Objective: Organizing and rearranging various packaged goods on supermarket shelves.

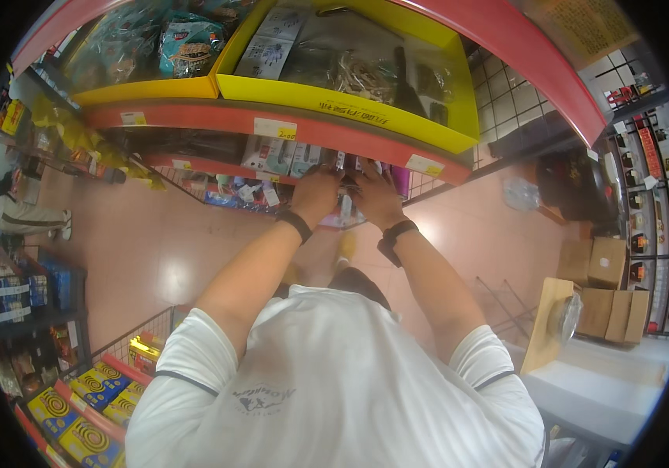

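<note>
Both my arms reach forward to a lower store shelf under a red shelf edge (346, 140). My left hand (318, 190) is at the small boxed goods, its fingertips partly hidden. Close beside it, my right hand (374, 196) touches packages on the same shelf, next to a magenta item (399, 180). White-and-grey product boxes (305, 159) stand just left of my left hand. Whether either hand grips a package cannot be made out. Dark bands circle both wrists.
Above my hands sits a yellow display box (334, 96) of plastic-wrapped goods, beside an orange-yellow box (153, 90) of bagged items. Blue-and-yellow boxes (86, 439) fill a rack at lower left. Cardboard boxes (592, 263) and a white counter (597, 392) stand right. A person (24, 213) is far left.
</note>
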### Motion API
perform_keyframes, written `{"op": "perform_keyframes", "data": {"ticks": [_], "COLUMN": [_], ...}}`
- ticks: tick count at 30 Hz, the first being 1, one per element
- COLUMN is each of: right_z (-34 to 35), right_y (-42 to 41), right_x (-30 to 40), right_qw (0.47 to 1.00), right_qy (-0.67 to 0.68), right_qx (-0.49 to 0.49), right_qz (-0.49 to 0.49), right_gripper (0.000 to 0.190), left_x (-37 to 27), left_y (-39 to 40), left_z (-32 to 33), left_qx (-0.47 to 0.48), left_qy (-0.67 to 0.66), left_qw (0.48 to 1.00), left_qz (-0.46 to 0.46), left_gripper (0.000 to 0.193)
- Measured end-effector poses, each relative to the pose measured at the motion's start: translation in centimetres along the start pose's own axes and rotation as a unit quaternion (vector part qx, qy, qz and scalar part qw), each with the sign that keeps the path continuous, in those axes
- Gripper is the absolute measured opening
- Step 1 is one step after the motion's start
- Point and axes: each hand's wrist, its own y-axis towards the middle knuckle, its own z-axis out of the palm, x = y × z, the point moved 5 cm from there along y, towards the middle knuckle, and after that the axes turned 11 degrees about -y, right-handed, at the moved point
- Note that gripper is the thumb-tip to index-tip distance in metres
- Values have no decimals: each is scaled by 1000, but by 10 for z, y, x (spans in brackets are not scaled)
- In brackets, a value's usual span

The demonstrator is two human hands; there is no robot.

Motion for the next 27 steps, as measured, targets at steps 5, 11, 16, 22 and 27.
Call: {"op": "perform_keyframes", "data": {"ticks": [5,11,16,22,27], "right_z": [0,1,-2,-2,0], "right_y": [-20,-27,-26,-36,-38], "right_x": [-13,-26,-23,-29,-34], "right_qw": [997,992,988,981,986], "right_qy": [-17,-82,-123,-165,-119], "right_qx": [-39,-66,-65,-38,3], "right_qz": [65,76,60,94,119], "right_gripper": [43,35,31,30,29], "left_x": [-3,-11,-15,-12,-15], "left_y": [-2,0,-1,0,-2], "left_z": [-3,-2,-3,-8,-9], "left_qx": [-48,-51,-61,-28,-34], "left_qy": [11,70,69,48,44], "left_qw": [999,996,995,998,998], "left_qz": [18,38,32,14,12], "left_gripper": [27,25,21,23,26]}}
